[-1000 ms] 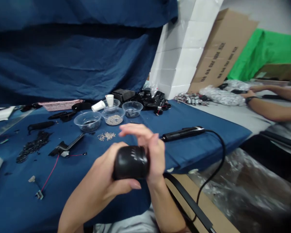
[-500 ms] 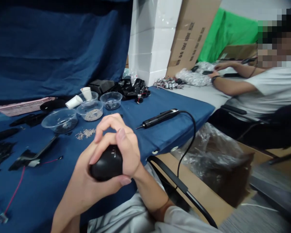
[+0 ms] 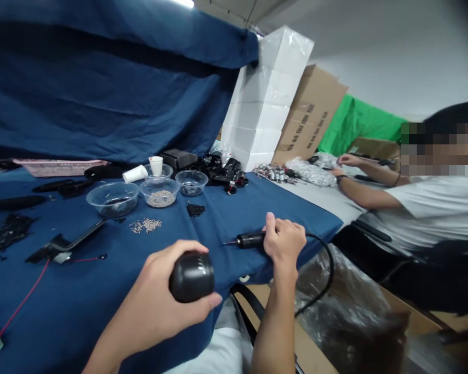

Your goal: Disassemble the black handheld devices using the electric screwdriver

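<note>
My left hand is shut around a black rounded housing, its fingers hiding the lower side. My right hand grips a black electric screwdriver over the blue-covered table. The screwdriver's thin tip points left, toward the housing, with a gap between them. Its black cord curves from my right hand over the table edge. A small pile of black parts and loose silver screws lie beyond my hands.
Clear plastic bowls hold small parts near white paper cups. A black bracket with red wire lies left. A co-worker works at the right table beside silver bagged parts. Cardboard and white boxes stand behind.
My right hand has let go of the black housing and picked up the screwdriver from the table. My left hand alone holds the housing. The view has swung, showing more of the co-worker.
</note>
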`<act>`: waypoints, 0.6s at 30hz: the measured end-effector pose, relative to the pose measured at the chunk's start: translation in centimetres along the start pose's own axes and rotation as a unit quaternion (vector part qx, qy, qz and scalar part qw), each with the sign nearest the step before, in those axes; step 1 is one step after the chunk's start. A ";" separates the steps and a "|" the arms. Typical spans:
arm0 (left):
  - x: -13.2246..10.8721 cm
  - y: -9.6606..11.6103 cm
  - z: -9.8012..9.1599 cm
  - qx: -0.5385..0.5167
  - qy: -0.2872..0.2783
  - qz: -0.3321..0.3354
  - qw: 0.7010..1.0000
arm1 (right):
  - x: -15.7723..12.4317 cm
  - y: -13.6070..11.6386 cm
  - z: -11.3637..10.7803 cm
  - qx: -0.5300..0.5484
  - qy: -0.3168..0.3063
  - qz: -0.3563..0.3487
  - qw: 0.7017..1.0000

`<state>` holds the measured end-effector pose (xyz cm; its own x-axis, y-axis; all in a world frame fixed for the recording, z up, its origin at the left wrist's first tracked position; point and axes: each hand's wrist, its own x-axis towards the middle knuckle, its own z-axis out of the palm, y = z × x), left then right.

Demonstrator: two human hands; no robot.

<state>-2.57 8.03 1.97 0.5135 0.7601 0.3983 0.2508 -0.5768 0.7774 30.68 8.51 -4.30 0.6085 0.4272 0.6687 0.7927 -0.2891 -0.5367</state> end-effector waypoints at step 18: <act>-2.3 0.4 1.9 -0.134 0.270 0.178 0.937 | -14.1 -12.2 -3.4 0.377 0.101 -0.269 0.881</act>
<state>-2.04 5.52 0.41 0.0168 0.6165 0.7872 -0.1100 -0.7814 0.6143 12.56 3.06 -5.48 0.2061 0.1458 0.9676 0.7660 0.5913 -0.2522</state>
